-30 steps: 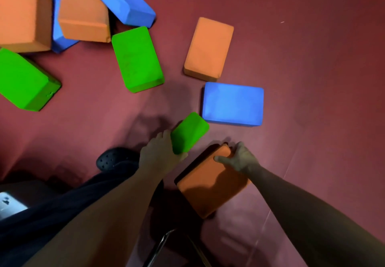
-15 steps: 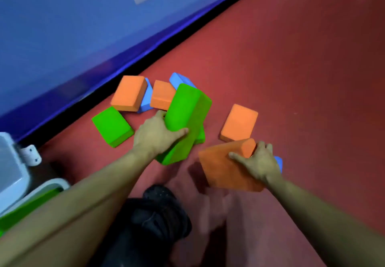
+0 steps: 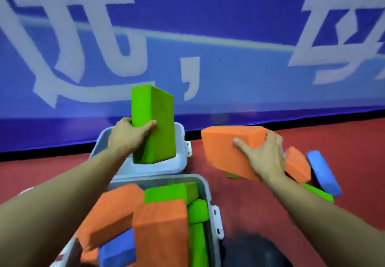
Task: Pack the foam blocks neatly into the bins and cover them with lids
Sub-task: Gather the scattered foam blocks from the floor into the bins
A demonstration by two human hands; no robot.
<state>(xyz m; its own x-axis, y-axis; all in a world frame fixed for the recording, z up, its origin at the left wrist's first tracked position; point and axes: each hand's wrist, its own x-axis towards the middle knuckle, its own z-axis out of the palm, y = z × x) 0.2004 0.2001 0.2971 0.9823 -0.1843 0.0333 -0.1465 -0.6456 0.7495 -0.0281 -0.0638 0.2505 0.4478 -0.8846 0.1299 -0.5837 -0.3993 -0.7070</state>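
- Near bin [image 3: 208, 195]: holds orange, green and blue foam blocks (stacked unevenly).
- Left hand [image 3: 127, 136]: wrapped around a green block [image 3: 154, 125], upright over the far bin [image 3: 181, 158].
- Right hand [image 3: 265, 154]: fingers spread, clasping an orange block [image 3: 225, 152] above the red floor [image 3: 343, 141].

Green foam block [image 3: 153, 125]: upright, gripped at lower left edge by left hand [image 3: 127, 137], held above far grey bin [image 3: 180, 158]. Orange foam block [image 3: 233, 152]: tilted, held in air by right hand [image 3: 264, 156], right of far bin. Near grey bin [image 3: 210, 204]: open, filled with orange, green, blue blocks lying unevenly. On red floor at right: orange block [image 3: 296, 164], blue block [image 3: 323, 173], green block [image 3: 318, 192], bunched together.
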